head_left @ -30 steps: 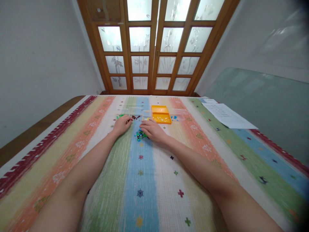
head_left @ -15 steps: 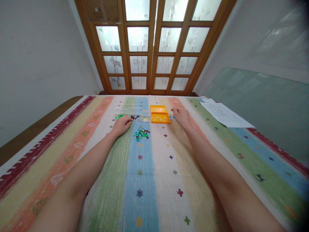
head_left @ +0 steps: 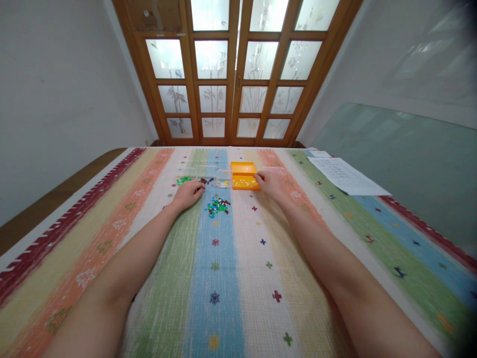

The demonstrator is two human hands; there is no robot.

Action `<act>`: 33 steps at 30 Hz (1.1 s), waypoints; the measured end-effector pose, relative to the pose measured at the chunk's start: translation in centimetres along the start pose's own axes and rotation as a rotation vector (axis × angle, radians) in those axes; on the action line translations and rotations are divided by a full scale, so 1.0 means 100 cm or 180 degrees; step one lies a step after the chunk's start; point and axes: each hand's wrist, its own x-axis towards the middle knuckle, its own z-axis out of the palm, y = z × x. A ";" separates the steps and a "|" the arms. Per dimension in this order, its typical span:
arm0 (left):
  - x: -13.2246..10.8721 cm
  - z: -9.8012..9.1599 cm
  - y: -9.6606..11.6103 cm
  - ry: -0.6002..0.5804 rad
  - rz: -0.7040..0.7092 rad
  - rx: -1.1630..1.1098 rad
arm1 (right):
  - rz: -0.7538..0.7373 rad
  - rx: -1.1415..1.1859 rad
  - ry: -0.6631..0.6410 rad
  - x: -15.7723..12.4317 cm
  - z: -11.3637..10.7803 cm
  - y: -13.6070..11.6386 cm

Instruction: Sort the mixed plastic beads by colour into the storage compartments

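My left hand (head_left: 188, 193) rests on the striped cloth with fingers curled, its tips at a clear tray (head_left: 201, 175) holding green and dark red small pieces. A loose pile of small coloured pieces (head_left: 218, 206) lies on the blue stripe just right of it. My right hand (head_left: 271, 183) is at the right edge of an orange tray (head_left: 244, 175), fingers bent against its side. What those fingers hold, if anything, is too small to see.
A striped cloth (head_left: 231, 278) covers the table. White paper sheets (head_left: 345, 175) lie at the far right. A glass pane (head_left: 402, 159) leans on the right wall. Wooden glazed doors (head_left: 231, 74) stand behind the table's far edge.
My right hand left the pile of pieces, swung out to the right past the orange tray, then came back to its right edge. My left hand stayed put.
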 end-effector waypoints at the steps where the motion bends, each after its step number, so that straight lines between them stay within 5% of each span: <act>1: 0.000 0.000 0.001 -0.0028 0.0033 0.0005 | 0.0061 -0.0062 -0.0043 -0.003 0.005 -0.010; 9: 0.000 0.001 0.005 -0.0284 0.0158 -0.0012 | -0.1210 0.0212 -0.0744 -0.031 0.027 -0.107; 14: 0.000 0.000 0.005 -0.0276 0.0154 -0.0023 | -0.1939 0.0386 -0.1255 -0.051 0.033 -0.134; 26: -0.001 -0.002 0.007 -0.0324 0.0177 -0.0086 | -0.2300 0.0410 -0.1369 -0.056 0.041 -0.134; 33: 0.003 -0.006 0.017 -0.0574 0.0296 -0.0417 | -0.1264 0.0401 -0.0351 -0.032 0.024 -0.087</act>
